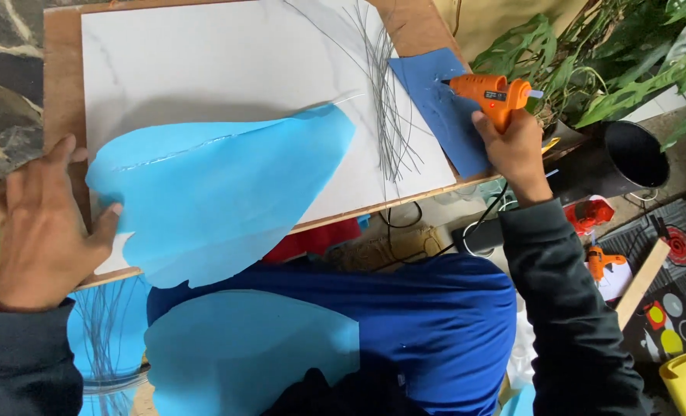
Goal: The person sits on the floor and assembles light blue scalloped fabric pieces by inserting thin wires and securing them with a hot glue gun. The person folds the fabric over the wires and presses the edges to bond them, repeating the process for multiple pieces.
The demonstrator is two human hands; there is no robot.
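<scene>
The glue gun (488, 92) rests nozzle-down on a dark blue scrap (439, 108) at the board's (204, 69) right edge — the right hand (516, 150) wrapped tight around its grip. The left hand (42, 223) — open, fingers spread — presses the light blue sheet's (220, 192) left end, wires (385, 100) lying between.

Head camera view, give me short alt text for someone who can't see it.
A person's left hand presses a large light blue petal-shaped sheet onto a white board, while the right hand holds an orange glue gun over a darker blue sheet. Thin grey wires lie between them.
</scene>
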